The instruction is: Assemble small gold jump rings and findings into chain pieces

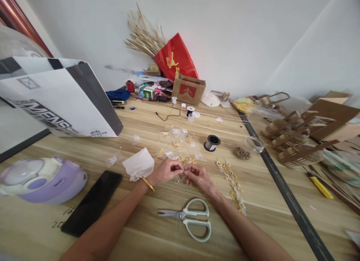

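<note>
My left hand [167, 171] and my right hand [198, 177] meet at the fingertips over the wooden table, both pinched. Whatever they hold between them is too small to make out. Gold and silver beads [187, 159] lie just beyond my fingers, with small clear bags around them. Below my hands lie scissors [182, 215] with pale green handles, blades pointing left. Gold and silver chains [232, 184] are spread to the right of my right hand. A crumpled white tissue [140, 164] sits beside my left wrist. A spool of wire [212, 143] stands beyond my right hand.
At left are a black phone [92, 201], a purple device [53, 180] and a large paper bag [62, 99]. A bead pile [242, 153], a clear jar [254, 144], woven baskets [292, 141] and a yellow cutter [320, 185] lie right. Behind stands a red bag [177, 58].
</note>
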Action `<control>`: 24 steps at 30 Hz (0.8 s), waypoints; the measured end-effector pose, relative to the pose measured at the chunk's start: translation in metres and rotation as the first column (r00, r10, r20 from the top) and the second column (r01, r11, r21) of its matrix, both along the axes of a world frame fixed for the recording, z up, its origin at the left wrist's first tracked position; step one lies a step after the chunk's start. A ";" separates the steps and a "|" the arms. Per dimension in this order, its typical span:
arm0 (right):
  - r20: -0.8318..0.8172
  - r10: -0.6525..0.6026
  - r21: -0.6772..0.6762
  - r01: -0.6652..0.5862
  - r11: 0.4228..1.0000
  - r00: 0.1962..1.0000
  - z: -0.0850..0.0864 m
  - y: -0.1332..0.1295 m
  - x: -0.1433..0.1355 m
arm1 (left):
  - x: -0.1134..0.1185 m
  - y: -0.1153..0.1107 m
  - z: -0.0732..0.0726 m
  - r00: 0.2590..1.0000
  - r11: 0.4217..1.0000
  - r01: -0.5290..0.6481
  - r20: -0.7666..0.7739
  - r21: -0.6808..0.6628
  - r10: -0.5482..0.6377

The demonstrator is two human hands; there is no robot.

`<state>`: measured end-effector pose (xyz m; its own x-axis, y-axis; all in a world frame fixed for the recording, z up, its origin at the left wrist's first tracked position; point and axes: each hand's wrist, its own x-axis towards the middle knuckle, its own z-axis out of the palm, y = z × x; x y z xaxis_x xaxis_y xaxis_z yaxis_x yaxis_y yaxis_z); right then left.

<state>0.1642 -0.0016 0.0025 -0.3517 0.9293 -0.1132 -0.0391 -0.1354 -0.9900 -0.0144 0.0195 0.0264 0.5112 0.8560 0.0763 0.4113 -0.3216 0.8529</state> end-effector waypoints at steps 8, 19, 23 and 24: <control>0.124 -0.021 0.100 0.008 0.995 0.992 -0.002 -0.003 0.000 | 0.004 -0.004 -0.001 0.987 0.983 -0.027 -0.153 0.179 0.055; 0.138 -0.047 0.170 0.023 0.985 0.989 -0.004 -0.003 0.000 | 0.005 -0.004 -0.001 0.986 0.989 -0.065 -0.143 0.131 0.083; 0.224 -0.061 0.257 0.002 0.966 0.973 -0.006 -0.005 0.000 | 0.006 -0.003 -0.005 0.991 0.994 -0.092 -0.095 0.062 0.098; 0.252 -0.075 0.288 -0.001 0.958 0.965 -0.006 -0.005 0.000 | 0.006 -0.003 -0.006 0.992 0.995 -0.092 -0.081 0.042 0.095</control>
